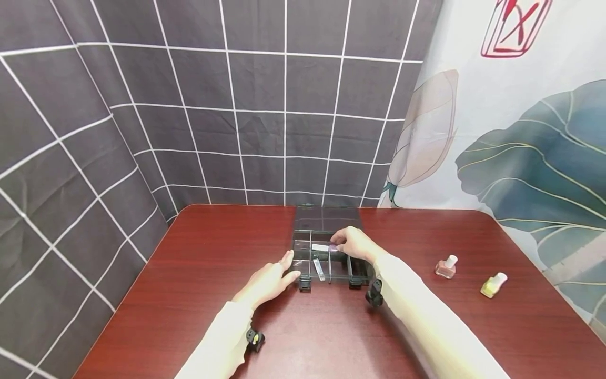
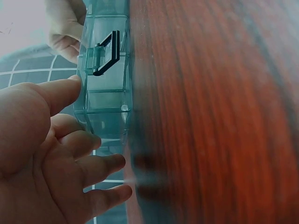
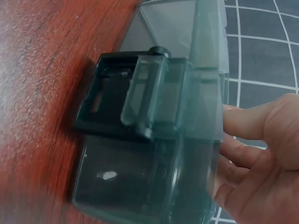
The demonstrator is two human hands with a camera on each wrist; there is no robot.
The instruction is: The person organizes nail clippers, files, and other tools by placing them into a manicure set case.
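Note:
A clear, green-tinted divided storage box (image 1: 293, 258) sits on the table with its lid (image 1: 326, 218) laid back. My right hand (image 1: 357, 245) reaches over the box and pinches a purple nail polish bottle with a white cap (image 1: 321, 247), lying sideways at a compartment. Closer to the front, another narrow white-and-clear piece (image 1: 319, 269) lies in the box. My left hand (image 1: 267, 281) is at the box's front left corner, its fingers extended along the side. In the left wrist view the thumb of the left hand (image 2: 42, 144) meets the box wall (image 2: 107, 100).
Two black latches (image 1: 305, 284) hang at the box's front. To the right stand a pink nail polish bottle (image 1: 445, 267) and a yellow nail polish bottle (image 1: 494, 285). Behind the red-brown table (image 1: 227, 237) hangs a grey gridded curtain (image 1: 255, 131).

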